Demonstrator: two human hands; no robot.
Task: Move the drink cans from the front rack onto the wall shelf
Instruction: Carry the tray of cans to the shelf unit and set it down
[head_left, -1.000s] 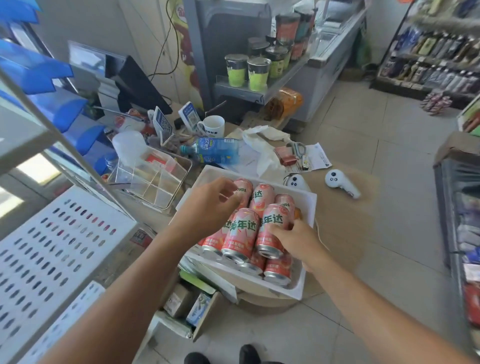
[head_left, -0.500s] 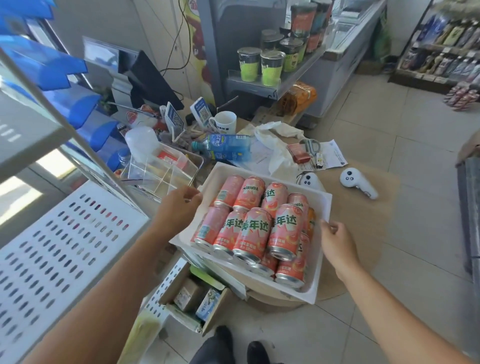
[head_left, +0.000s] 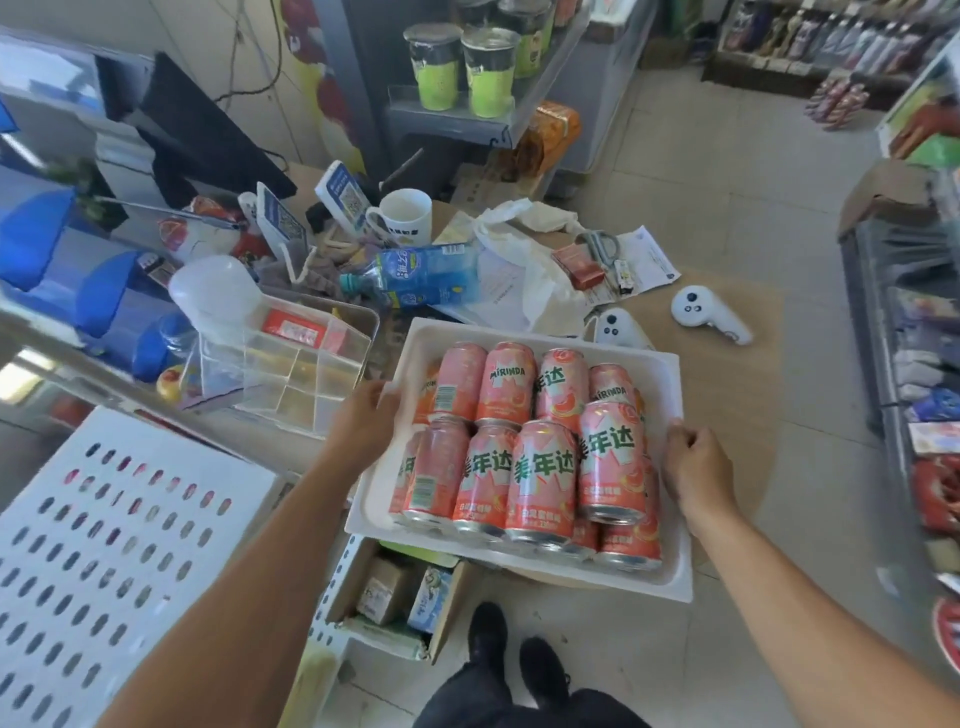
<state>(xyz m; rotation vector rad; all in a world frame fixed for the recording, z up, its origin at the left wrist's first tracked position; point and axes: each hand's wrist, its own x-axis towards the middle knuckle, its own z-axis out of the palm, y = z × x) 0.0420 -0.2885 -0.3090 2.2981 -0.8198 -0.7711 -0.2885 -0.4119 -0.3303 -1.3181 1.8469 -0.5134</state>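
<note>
Hands: left grip (head_left: 363, 415), right grip (head_left: 693, 467) clamped on tray (head_left: 670, 582) side edges; cans (head_left: 540, 483) inside.

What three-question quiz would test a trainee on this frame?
1. True or false: the cans stand upright in the tray.
2. Where is the left hand? A) on the tray's left edge B) on a can C) on the bottle
3. Fill in: the right hand grips the tray's ___ edge.

Key: 1 false, they lie on their sides, stacked; 2 A; 3 right.
</note>
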